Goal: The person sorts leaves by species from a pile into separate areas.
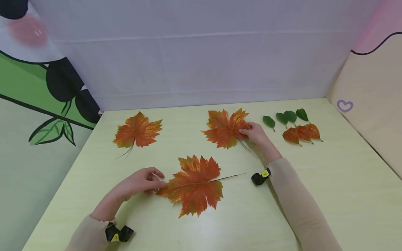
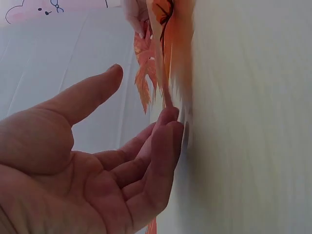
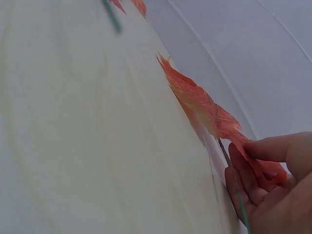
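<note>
My right hand (image 1: 255,134) pinches the right edge of an orange-red artificial maple leaf (image 1: 223,127) at the back of the table. In the right wrist view the thumb (image 3: 268,148) lies on one face of that leaf, the fingers behind it, and the thin stem (image 3: 239,195) passes beside them. Nearer the front lies a larger maple leaf (image 1: 196,184), its stem pointing right. My left hand (image 1: 141,181) is at this leaf's left tip. There the left wrist view shows relaxed, slightly bent fingers touching the tip, with the thumb (image 2: 92,92) held well apart.
A third maple leaf (image 1: 137,130) lies at the back left. Several small green leaves (image 1: 290,116) and three small orange-red leaves (image 1: 292,136) sit at the back right. A pale cloth wall (image 1: 201,69) stands along the far edge of the table (image 1: 251,223).
</note>
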Motion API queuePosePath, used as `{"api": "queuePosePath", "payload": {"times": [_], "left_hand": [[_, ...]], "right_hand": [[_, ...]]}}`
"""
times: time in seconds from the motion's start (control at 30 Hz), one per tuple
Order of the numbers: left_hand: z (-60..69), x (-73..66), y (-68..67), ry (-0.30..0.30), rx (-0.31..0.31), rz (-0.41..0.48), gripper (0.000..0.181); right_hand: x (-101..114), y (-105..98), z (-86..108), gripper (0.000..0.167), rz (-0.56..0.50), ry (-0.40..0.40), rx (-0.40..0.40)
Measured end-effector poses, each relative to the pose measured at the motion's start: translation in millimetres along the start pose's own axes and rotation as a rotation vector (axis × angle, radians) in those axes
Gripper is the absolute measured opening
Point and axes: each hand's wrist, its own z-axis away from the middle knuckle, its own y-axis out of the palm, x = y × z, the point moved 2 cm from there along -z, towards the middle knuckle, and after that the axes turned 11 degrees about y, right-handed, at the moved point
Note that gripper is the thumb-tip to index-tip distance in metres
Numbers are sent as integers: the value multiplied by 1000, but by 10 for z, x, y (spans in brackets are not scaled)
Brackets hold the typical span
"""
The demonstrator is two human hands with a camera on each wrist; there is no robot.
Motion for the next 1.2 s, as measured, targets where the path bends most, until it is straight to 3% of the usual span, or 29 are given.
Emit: {"api": "queuePosePath", "payload": {"times": [0.17, 0.43, 0.63, 0.93, 1.1, 1.2], "left_hand": [[-26, -45, 118, 17, -5, -16, 45], [-51, -51, 231, 54, 22, 15, 25], [-72, -36, 193, 60, -55, 40, 21], [-175, 46, 133, 19, -224, 320, 29], [-214, 78, 94, -28, -349, 503, 43], [-235, 65, 81, -13, -399, 605, 54]], "right_hand": [[1, -16, -1, 47, 23, 10, -5], [-32, -9, 3, 44, 15, -11, 3], [-48, -9, 3, 44, 11, -19, 8], [-49, 1, -11, 45, 19, -23, 8], [-32, 0, 2, 44, 24, -23, 3], [-17, -14, 3, 43, 30, -28, -7]]}}
